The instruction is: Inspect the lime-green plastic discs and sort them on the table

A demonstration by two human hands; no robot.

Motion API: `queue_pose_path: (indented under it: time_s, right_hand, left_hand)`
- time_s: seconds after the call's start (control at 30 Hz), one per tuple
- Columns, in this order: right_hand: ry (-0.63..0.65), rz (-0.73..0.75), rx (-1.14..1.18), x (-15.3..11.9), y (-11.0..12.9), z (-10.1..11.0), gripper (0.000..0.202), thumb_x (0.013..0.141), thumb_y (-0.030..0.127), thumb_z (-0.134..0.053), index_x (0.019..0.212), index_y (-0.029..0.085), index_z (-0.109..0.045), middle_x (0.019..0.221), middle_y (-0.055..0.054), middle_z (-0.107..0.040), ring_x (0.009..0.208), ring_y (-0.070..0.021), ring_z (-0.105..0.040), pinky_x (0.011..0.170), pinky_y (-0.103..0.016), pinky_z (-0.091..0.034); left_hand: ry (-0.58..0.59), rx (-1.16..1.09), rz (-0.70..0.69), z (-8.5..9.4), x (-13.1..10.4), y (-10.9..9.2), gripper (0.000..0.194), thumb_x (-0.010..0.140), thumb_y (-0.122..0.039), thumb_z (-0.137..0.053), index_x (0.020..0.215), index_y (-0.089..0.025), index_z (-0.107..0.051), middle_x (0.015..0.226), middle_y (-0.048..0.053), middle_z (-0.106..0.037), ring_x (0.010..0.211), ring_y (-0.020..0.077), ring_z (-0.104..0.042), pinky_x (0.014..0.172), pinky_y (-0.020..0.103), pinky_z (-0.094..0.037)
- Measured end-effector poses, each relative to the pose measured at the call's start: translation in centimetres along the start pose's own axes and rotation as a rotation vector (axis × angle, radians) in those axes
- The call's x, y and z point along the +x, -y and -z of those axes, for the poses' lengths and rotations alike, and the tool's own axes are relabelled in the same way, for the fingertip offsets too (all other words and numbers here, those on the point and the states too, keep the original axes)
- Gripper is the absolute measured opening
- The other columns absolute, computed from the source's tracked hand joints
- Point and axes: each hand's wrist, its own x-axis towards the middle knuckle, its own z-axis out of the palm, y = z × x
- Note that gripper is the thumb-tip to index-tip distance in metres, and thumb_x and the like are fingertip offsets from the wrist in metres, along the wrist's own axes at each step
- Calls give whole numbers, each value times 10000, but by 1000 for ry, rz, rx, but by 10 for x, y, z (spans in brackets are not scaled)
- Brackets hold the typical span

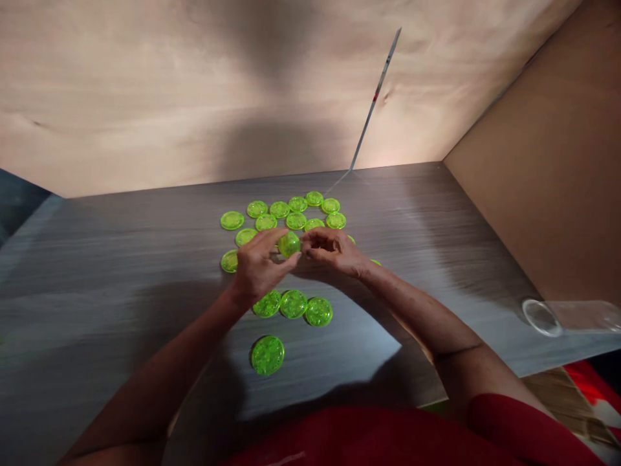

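Between thumb and fingers, my left hand (259, 264) holds a shiny green disc (289, 244) tilted up above the table. Close to the disc's right side is my right hand (334, 251), its thumb and fingertips curled together; whether it pinches anything is too small to tell. Several similar green discs lie flat around and behind my hands, such as one at the left (232, 221) and one at the back (314, 199). Nearer to me is a row of three discs (293, 304), with a single disc (267, 355) in front of it.
The grey wood-grain table (412, 226) meets a pale wooden panel (160, 90) at the back and a brown panel (548, 175) at the right. A clear cylindrical container (572, 317) lies on its side at the right edge. A thin strip (375, 97) stands against the back panel.
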Motion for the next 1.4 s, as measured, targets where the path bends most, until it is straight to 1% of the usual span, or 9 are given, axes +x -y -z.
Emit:
queue_pose_path:
  time_s: [0.1, 0.23, 0.7, 0.87, 1.0, 1.1, 1.2, 1.3, 1.4]
  right_hand:
    - [-137, -22, -255, -6, 3, -13, 384, 912, 471, -821, 753, 215, -582, 677, 55, -523, 687, -119, -450, 641, -277, -322]
    - [-211, -37, -492, -11, 2, -27, 447, 974, 346, -763, 672, 239, -452, 616, 79, -381, 653, -112, -335, 649, -314, -205]
    - [-254, 95, -538, -7, -7, -27, 488, 995, 232, -755, 679, 271, -386, 618, 69, -379, 635, -138, -354, 633, -328, -266]
    - [-267, 142, -454, -3, -16, -21, 516, 1031, 386, -760, 685, 262, -397, 629, 80, -359, 636, -120, -337, 621, -306, -254]
    - [-286, 156, -344, -1, -19, -11, 556, 1032, 535, -737, 681, 257, -408, 627, 77, -349, 640, -118, -329, 617, -303, -261]
    - [-272, 194, -214, -2, -16, -7, 598, 1027, 690, -734, 706, 250, -488, 656, 52, -442, 652, -130, -405, 617, -299, -316]
    - [-201, 216, -51, -4, -13, -10, 572, 1025, 773, -733, 856, 234, -646, 734, 15, -595, 683, -148, -543, 647, -301, -429]
    - [-104, 233, 47, -4, -12, -11, 563, 1003, 769, -785, 973, 211, -723, 796, -2, -669, 721, -151, -608, 682, -300, -477]
    - [-10, 233, 15, -3, -11, -4, 534, 976, 710, -852, 980, 184, -761, 830, -2, -676, 746, -136, -577, 682, -281, -447]
  left_hand:
    - [38, 194, -222, -6, -12, 0, 347, 900, -165, -797, 1244, -207, -821, 1247, 111, -886, 1176, 290, -862, 1083, 421, -725]
    - [88, 288, -314, -16, -24, 0, 453, 916, -111, -742, 1362, -186, -757, 1324, 141, -857, 1210, 302, -843, 1091, 421, -711]
    - [33, 331, -415, -21, -23, 0, 436, 1058, -152, -663, 1491, -142, -707, 1347, 202, -805, 1242, 333, -793, 1119, 468, -673]
    - [83, 344, -347, -21, -21, 0, 414, 1087, -203, -668, 1494, -180, -740, 1412, 200, -796, 1276, 354, -781, 1147, 539, -646]
    - [66, 180, -176, -18, -10, -1, 434, 1057, -261, -732, 1487, -222, -774, 1457, 175, -797, 1306, 345, -773, 1175, 560, -630]
    - [75, -205, 86, -14, 3, 1, 440, 1012, -454, -839, 1377, -209, -837, 1273, 138, -858, 1056, 274, -820, 942, 439, -717]
    - [163, -537, 270, -10, 11, -2, 428, 975, -602, -878, 1109, -196, -904, 975, 78, -857, 759, 195, -766, 658, 317, -675]
    - [79, -552, 231, -3, 11, -10, 360, 968, -569, -910, 1004, -211, -909, 961, 60, -854, 700, 163, -735, 618, 290, -651]
    - [39, -363, 2, 6, 8, -14, 235, 1010, -462, -891, 1054, -232, -912, 1007, 72, -870, 852, 201, -791, 781, 331, -695]
